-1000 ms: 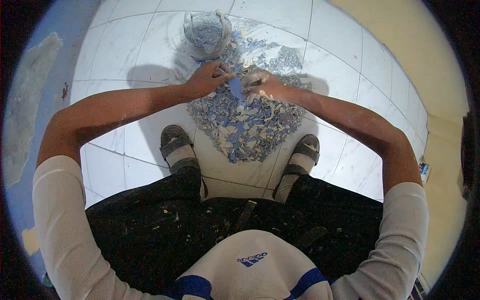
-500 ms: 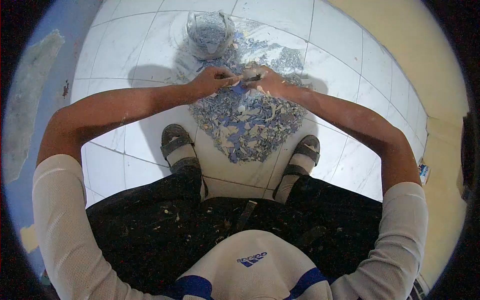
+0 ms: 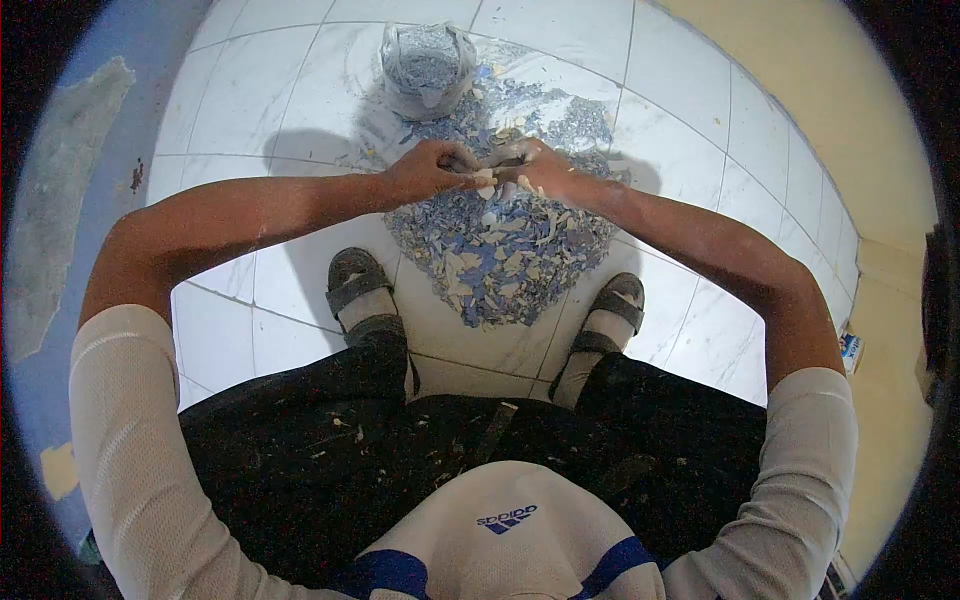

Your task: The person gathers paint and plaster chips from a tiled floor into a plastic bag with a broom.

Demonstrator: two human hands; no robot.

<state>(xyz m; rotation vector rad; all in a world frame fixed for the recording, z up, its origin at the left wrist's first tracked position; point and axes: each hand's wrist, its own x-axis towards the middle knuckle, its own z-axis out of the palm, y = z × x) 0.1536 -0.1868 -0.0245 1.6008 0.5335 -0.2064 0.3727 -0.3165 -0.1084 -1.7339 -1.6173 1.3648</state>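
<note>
My left hand (image 3: 430, 170) pinches a pale paint flake (image 3: 486, 181) between thumb and fingers, just above the heap. My right hand (image 3: 542, 170) is curled close against it, dusty at the fingertips; I cannot tell whether it grips a piece too. A second ago a broad blue face showed between my hands; now only this small pale bit does, so I judge that piece has been broken down or turned over. Beneath lies the heap of blue and cream paint chips (image 3: 500, 262). Beyond it stands the clear plastic bag (image 3: 446, 103), holding greyish fragments. My sandals (image 3: 352, 288) flank the heap on white tiles (image 3: 680, 120).
</note>
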